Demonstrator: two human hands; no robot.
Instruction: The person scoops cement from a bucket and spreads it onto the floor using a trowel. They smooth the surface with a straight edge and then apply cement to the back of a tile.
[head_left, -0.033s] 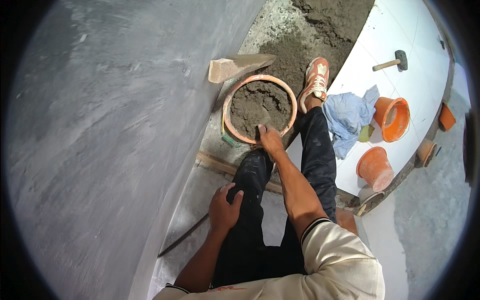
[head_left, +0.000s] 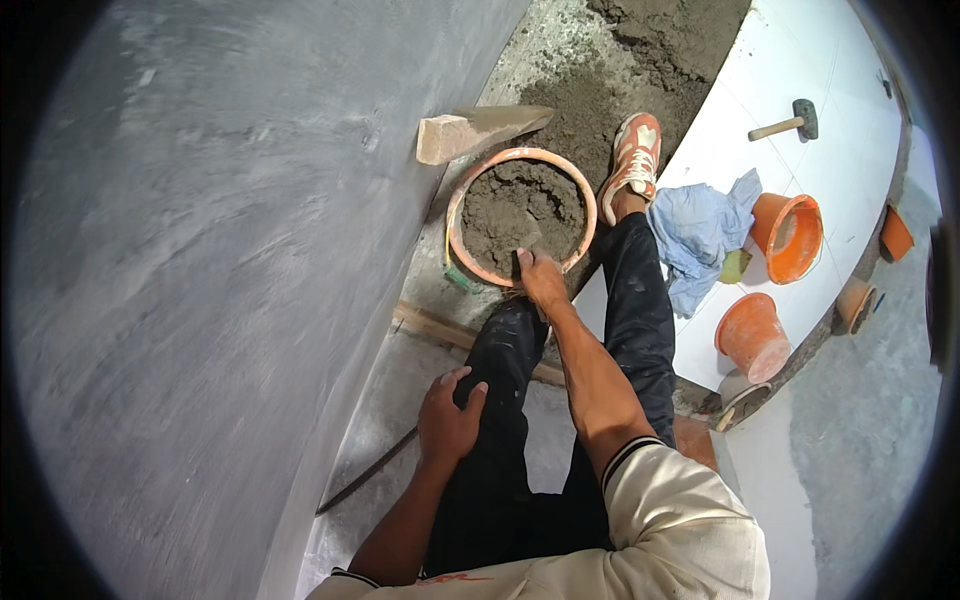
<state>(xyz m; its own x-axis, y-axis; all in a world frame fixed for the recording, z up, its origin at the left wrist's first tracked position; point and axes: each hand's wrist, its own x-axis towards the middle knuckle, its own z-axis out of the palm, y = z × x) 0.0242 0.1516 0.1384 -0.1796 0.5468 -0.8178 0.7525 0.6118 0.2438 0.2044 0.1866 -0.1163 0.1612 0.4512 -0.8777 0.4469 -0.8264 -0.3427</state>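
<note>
The mortar point(head_left: 515, 205) is grey, its bucket rim point(head_left: 525, 154) orange, the cloth point(head_left: 693, 235) light blue.

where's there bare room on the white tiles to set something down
Bare tile lies between the shoe and the mallet, and beyond the mallet. It's crowded nearer you, around the blue cloth and two orange buckets.

Right hand point(head_left: 540, 280) at near rim of orange-rimmed bucket point(head_left: 524, 154) holding grey mortar point(head_left: 515, 205); gripping rim or some tool, hard to tell. Left hand point(head_left: 450, 415) resting on left trouser leg point(head_left: 508, 348). Block point(head_left: 480, 132) beyond bucket. Rightward, white tiles point(head_left: 735, 150): blue cloth point(head_left: 700, 232), two tipped orange pails point(head_left: 752, 335), mallet point(head_left: 803, 121).
</note>
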